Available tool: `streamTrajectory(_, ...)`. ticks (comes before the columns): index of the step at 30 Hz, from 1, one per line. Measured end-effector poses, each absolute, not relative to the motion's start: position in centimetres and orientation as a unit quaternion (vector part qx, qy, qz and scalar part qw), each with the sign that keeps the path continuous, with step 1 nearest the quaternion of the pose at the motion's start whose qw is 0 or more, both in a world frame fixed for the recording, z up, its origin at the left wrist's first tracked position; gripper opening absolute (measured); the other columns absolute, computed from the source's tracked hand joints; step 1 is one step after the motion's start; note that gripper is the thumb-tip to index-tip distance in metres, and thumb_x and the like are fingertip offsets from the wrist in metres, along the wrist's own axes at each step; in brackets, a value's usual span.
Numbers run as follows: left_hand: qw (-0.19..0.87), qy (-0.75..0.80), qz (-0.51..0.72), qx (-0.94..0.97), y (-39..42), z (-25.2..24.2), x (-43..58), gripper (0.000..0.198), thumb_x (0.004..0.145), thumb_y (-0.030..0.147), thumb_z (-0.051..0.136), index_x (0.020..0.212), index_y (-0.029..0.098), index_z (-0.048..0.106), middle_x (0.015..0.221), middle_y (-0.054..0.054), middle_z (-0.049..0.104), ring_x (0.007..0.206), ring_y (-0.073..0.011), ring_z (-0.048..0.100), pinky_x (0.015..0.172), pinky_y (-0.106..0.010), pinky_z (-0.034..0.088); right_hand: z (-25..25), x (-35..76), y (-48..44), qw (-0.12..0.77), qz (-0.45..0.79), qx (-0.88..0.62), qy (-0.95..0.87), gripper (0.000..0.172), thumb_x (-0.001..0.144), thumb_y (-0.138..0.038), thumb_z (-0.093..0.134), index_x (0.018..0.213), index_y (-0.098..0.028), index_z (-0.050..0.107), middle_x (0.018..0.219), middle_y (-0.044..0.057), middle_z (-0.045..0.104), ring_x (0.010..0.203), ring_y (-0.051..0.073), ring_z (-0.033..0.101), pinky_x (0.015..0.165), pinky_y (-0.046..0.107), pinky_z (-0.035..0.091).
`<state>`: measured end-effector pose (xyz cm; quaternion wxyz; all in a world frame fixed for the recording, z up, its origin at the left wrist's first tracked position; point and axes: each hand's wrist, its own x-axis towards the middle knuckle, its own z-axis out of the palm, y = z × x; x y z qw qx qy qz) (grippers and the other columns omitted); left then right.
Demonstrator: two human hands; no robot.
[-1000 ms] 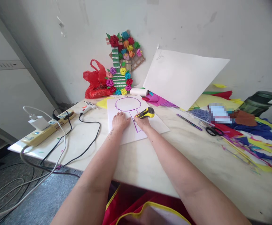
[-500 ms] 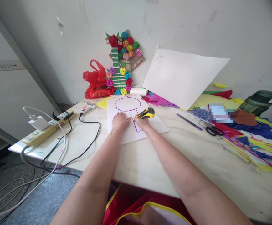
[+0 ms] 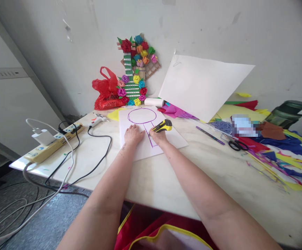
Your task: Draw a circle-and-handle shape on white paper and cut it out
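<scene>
A white sheet (image 3: 171, 137) lies on the pale table (image 3: 166, 180), with a purple outline (image 3: 141, 115) of a round shape on a stem drawn on it. My left hand (image 3: 133, 134) lies flat on the sheet, fingers spread, just left of the stem lines. My right hand (image 3: 159, 136) is closed around a yellow and black utility knife (image 3: 162, 126), whose tip points down at the stem line near the round shape.
A paper-flower decoration (image 3: 136, 71) and a red plastic bag (image 3: 107, 91) stand at the wall. A glue gun (image 3: 96, 120), power strip (image 3: 53, 141) and cables lie left. A large white sheet (image 3: 205, 85), purple pen (image 3: 209, 135), scissors (image 3: 236, 144) and coloured paper scraps (image 3: 286, 152) fill the right.
</scene>
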<state>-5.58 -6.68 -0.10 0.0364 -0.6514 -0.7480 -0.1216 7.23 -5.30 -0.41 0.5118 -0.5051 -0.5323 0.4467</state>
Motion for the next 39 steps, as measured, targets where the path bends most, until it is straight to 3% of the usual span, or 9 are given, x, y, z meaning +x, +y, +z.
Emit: streamTrajectory(39, 0.036, -0.747, -0.13, -0.651, -7.0, 0.2, -5.5, 0.05, 0.084, 0.047, 0.034, 0.116, 0.016, 0.058, 0.13, -0.012, 0.052, 0.126, -0.0246, 0.04, 0.102, -0.035, 0.033, -0.2, 7.6, -5.4, 0.507, 0.447, -0.465, -0.572, 0.01, 0.06, -0.015, 0.052, 0.06, -0.021, 0.043, 0.065, 0.0, 0.056, 0.067, 0.013, 0.056, 0.068, 0.025, 0.047)
